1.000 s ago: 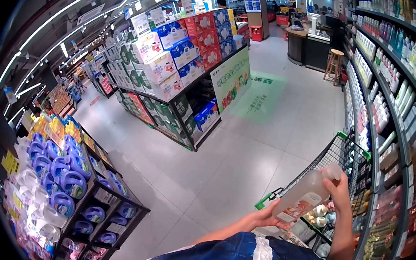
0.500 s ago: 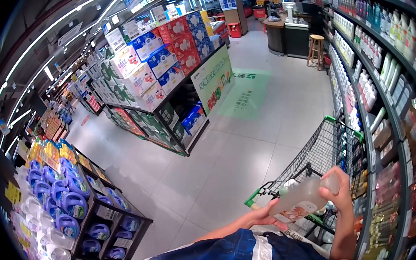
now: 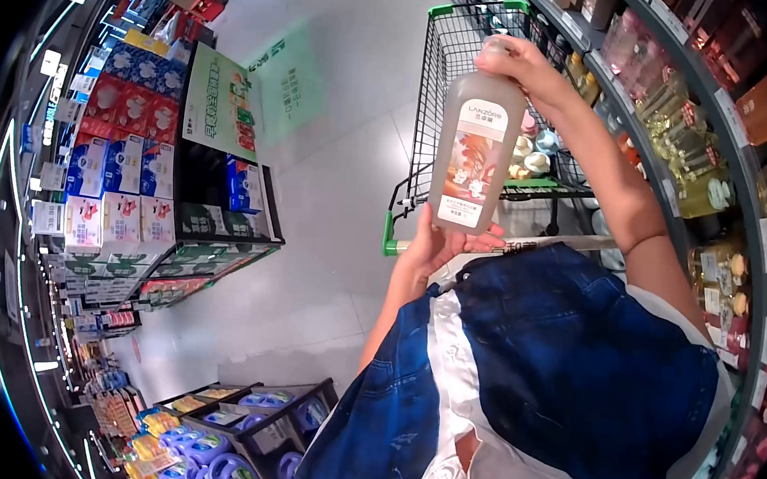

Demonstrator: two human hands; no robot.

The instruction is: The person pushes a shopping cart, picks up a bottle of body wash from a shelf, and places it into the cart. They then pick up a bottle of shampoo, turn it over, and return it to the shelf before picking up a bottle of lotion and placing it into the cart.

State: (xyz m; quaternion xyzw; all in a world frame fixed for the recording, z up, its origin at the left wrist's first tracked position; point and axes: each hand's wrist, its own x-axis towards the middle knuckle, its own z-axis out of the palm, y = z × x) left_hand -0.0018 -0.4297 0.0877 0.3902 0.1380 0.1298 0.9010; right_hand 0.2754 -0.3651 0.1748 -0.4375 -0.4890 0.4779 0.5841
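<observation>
A large translucent bottle [image 3: 488,189] with a white and orange label reading LANZORE stands nearly upright between my hands, label facing me. My right hand [image 3: 527,69] is closed around the cap and neck at the top. My left hand [image 3: 439,246] supports the base from below, with its fingers partly hidden behind the bottle. Just beyond the bottle is a black wire shopping cart [image 3: 434,54] with green corners. Several white-capped items [image 3: 534,161] lie in the cart, partly covered by the bottle and my right arm.
Shelves [image 3: 725,131] of bottles run close along my right side. On the left, a stack of boxed goods [image 3: 124,165] carries a green sign [image 3: 223,101]. Purple jugs [image 3: 230,475] fill a black display rack [image 3: 321,397] at the lower left. Pale tiled floor [image 3: 324,199] lies between.
My view has turned, so the cart and bottle appear higher and farther left. The bottle has gone from tilted to nearly upright, its label now facing me. Both hands still hold it.
</observation>
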